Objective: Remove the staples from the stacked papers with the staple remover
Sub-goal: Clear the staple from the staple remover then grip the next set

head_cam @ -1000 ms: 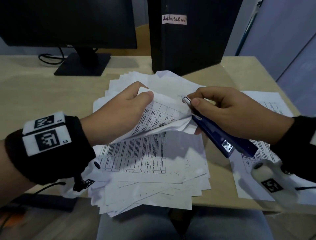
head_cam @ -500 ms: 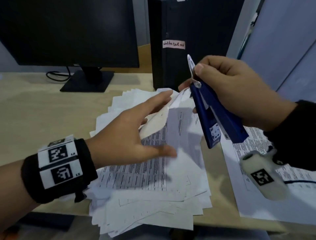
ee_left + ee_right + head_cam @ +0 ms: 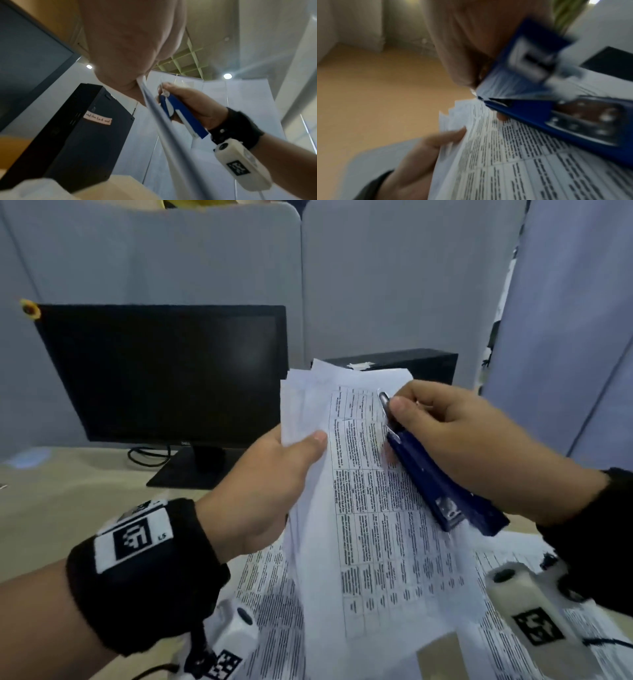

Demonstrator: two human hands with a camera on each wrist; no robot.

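Fingers (image 3: 310,440) of the left hand (image 3: 260,494) are pinched round the left edge of a sheaf of papers (image 3: 370,508), thumb on the printed face and the rest behind, holding it lifted off the surface (image 3: 61,501) and tilted up toward the person. Those of the right hand (image 3: 455,440) are wrapped round a blue staple remover (image 3: 435,481), with the thumb pressed near its metal tip. That tip lies against the top right corner of the front sheet, and the blue body slants down across the page toward the right wrist. From the left wrist view the sheaf shows edge-on, with the staple remover (image 3: 180,112) lying close along it. The right wrist view is blurred, yet the blue tool (image 3: 556,121) rests over the printed table on the page. More printed sheets (image 3: 274,611) lie flat on the surface below both hands. Behind stand a dark monitor (image 3: 164,371) and a black computer case (image 3: 411,364), before grey partition panels (image 3: 394,285).
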